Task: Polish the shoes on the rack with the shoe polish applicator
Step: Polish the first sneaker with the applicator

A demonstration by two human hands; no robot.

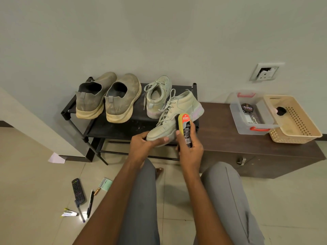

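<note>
1. Left hand (145, 142) grips the toe of the pale high-top sneaker (174, 114), steadying it on the rack (113, 129).
2. Right hand (190, 147) wraps around the shoe polish applicator (184, 129); its head apparently touches the sneaker's side, contact unclear.
3. Three other shoes sit behind, on the rack.

**Pale sneaker gets the applicator at a black shoe rack**

A seated person's left hand (147, 144) grips the toe of a pale green lace-up high-top sneaker (174, 114), tilted at the front edge of the black metal shoe rack (113, 129). The right hand (190, 147) holds a yellow-backed, black-labelled shoe polish applicator (184, 127) against the sneaker's side. Its mate (157, 98) and a dusty grey-brown slip-on pair (108, 99) stand on the rack. A black remote control (77, 190) lies on the tiled floor.
</note>
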